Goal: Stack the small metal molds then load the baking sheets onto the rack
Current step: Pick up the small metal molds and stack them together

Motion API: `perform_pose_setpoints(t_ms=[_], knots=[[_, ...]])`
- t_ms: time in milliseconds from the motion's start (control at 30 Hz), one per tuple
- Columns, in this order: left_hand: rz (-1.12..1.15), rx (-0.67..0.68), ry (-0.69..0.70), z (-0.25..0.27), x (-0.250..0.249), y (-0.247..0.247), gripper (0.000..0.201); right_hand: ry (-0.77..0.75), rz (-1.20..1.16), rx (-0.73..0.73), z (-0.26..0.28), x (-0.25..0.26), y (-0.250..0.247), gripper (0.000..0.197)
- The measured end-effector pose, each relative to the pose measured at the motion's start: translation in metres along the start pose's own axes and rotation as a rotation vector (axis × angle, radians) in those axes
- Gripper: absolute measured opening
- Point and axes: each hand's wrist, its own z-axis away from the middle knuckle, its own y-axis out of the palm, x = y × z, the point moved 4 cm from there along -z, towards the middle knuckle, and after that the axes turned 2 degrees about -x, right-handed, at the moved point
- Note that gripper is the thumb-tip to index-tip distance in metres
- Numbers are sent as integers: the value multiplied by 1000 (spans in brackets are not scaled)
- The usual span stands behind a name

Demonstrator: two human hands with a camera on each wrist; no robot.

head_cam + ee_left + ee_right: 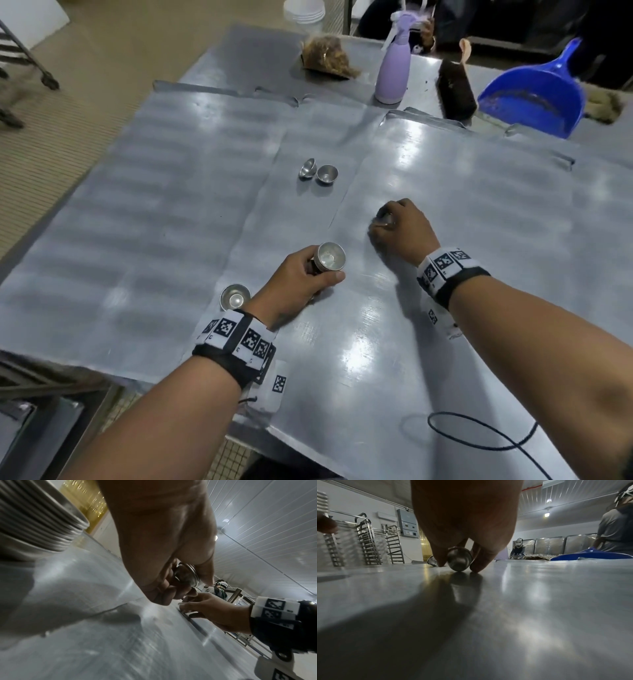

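With the left hand (301,275) wrapped around a stack of cups (329,257) held just above the desk (171,212) and the right hand (400,229) pinching a loose cup (459,559) against a baking sheet (479,205), lift that cup level and drop it squarely, mouth up, into the stack.
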Motion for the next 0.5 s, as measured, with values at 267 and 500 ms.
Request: perform_pose_setpoints(t_ms=[267,500], knots=[[-101,20,40,16,0,4,30,96,-108,17,42,-8,-6,53],[-166,19,60,22,0,3,32,-12,-404,127,64,32,-17,55]])
